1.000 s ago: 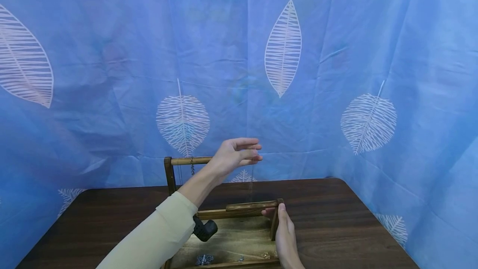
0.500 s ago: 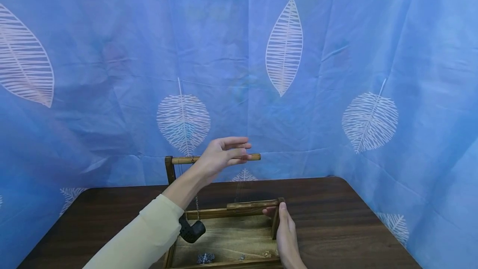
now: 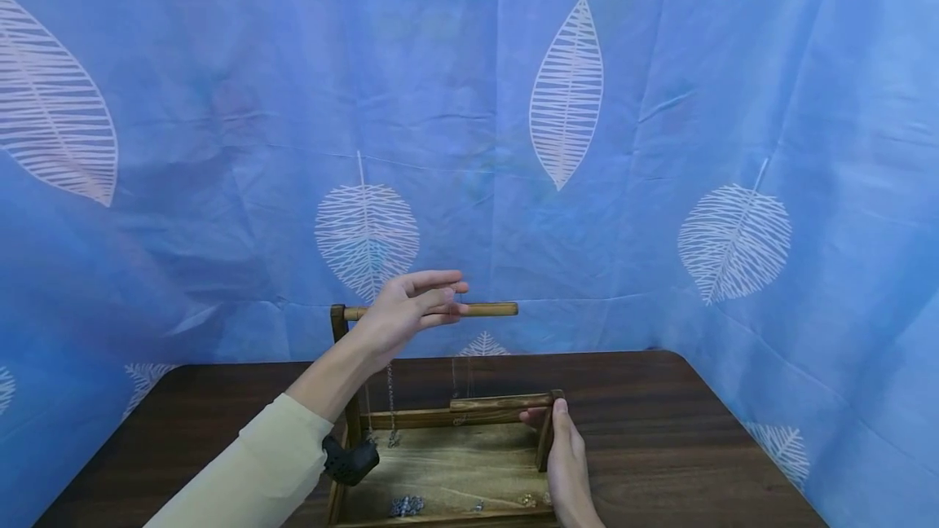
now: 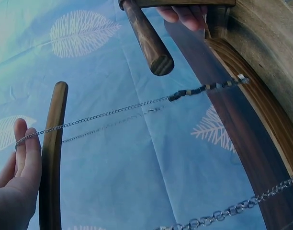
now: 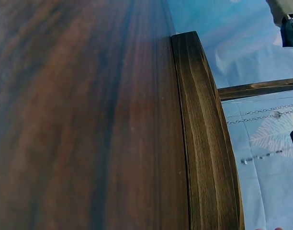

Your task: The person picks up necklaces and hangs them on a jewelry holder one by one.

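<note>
My left hand [image 3: 414,308] is raised beside the upper bar [image 3: 493,310] of a wooden jewelry stand [image 3: 440,518]. Its fingers hold a thin chain necklace [image 4: 197,90] with a dark beaded section. In the left wrist view the loop crosses the fingertips, and its strands run on either side of the bar. Low on the right, my right hand [image 3: 568,463] grips the post [image 3: 545,442] that carries the shorter bar [image 3: 499,403], thumb near its top. Another chain [image 3: 391,402] hangs behind my left forearm. Most of the right hand is outside its own wrist view.
The stand's base is a shallow tray [image 3: 455,463], with blue-grey jewelry [image 3: 407,505] and small gold pieces [image 3: 526,500] along its front edge. It stands on a dark wooden table [image 3: 675,438]. A blue curtain [image 3: 469,104] with white leaf prints hangs behind.
My left hand has moved left along the upper bar with the necklace, so the bar's free end now shows. My right hand has stayed on the post.
</note>
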Available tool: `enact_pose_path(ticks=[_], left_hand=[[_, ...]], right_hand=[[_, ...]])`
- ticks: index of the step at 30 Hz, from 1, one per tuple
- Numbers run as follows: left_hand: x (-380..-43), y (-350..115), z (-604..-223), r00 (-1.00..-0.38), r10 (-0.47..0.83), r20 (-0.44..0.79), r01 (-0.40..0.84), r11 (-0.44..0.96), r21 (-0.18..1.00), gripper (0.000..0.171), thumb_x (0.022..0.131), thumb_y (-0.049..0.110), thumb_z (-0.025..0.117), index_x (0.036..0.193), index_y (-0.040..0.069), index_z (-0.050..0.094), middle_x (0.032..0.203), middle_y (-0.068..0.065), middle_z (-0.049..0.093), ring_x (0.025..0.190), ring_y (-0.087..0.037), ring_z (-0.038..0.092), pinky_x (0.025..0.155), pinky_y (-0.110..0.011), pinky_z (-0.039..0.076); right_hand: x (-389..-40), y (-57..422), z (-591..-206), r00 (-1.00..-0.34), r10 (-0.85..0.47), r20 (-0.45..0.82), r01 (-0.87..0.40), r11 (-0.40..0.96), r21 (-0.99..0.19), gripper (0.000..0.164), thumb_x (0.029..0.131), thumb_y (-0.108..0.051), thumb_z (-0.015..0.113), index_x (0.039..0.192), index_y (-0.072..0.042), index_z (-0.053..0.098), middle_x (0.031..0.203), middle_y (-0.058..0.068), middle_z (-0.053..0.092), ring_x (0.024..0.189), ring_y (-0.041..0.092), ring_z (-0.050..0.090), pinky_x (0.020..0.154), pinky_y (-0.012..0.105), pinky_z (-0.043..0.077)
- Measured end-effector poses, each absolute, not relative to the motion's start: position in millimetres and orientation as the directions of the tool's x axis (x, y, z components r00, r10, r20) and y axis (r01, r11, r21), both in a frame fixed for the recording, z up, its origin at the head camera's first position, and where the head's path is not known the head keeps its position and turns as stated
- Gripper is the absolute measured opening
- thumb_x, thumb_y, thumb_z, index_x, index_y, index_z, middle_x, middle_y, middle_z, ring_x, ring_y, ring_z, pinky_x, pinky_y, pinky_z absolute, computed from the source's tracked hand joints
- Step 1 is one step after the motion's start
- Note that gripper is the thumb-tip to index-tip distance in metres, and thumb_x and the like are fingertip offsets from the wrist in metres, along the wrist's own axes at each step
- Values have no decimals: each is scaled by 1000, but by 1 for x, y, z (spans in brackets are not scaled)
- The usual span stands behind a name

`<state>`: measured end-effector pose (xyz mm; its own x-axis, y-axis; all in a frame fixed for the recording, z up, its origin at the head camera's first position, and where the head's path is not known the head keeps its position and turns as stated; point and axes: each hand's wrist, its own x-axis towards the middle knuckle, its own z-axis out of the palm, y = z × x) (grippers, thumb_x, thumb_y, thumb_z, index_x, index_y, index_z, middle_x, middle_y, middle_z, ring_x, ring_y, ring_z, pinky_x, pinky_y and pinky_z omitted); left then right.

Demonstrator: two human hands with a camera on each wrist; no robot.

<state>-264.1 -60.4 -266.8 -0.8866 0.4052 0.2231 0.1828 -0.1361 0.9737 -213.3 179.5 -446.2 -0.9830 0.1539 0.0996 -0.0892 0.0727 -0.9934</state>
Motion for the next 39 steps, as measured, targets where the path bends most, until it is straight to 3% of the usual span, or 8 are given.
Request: enact_pose_path(ticks=[15,39], left_hand=[[-251,-87,-271,-902,358,242,216,-113,970,40,106,9,53,145,2,50,138,-17,56,108,-26,68,101,-40,51],[-240,-104,-279,-899,353,259,269,-20,963,43,106,13,54,147,2,47,144,-18,48,121,-30,62,101,-37,51]], right_hand=[[-212,180,-446,-983,163,83,-72,72,-995,76,106,-60,17,120,1,60,121,18,62,126,39,49,102,57,38],[-214,180,-446,-985,149,89,-77,88,-993,76,106,-58,14,121,2,59,121,18,62,124,36,50,99,53,39]])
